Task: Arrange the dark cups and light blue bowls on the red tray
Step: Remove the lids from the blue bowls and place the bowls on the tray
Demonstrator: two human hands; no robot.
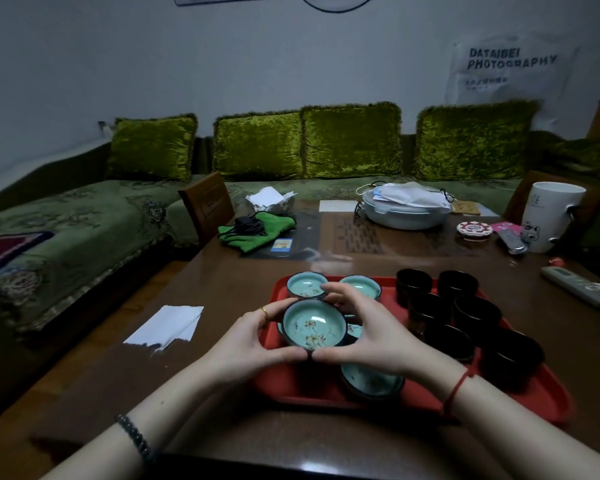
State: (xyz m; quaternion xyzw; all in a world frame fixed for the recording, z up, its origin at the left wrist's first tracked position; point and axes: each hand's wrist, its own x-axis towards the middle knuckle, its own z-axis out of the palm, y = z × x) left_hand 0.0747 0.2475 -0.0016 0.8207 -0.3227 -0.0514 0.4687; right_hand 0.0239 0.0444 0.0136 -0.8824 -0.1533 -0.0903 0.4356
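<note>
Holding one light blue bowl (314, 327) betw. both hands: left hand (252, 342) curls round its 9 o'clock side, right hand (369, 336) round 3, thumbs meeting at 6. Bowl is upright over left half of red tray (291, 384); can't tell if lifted or resting. Far bowls (307, 285) at 12, near bowl (371, 379) at 5, dark cups (477, 315) fill tray's 3 o'clock side. Free spot looks like tray's 7 o'clock corner, i.e. nearer left hand.
</note>
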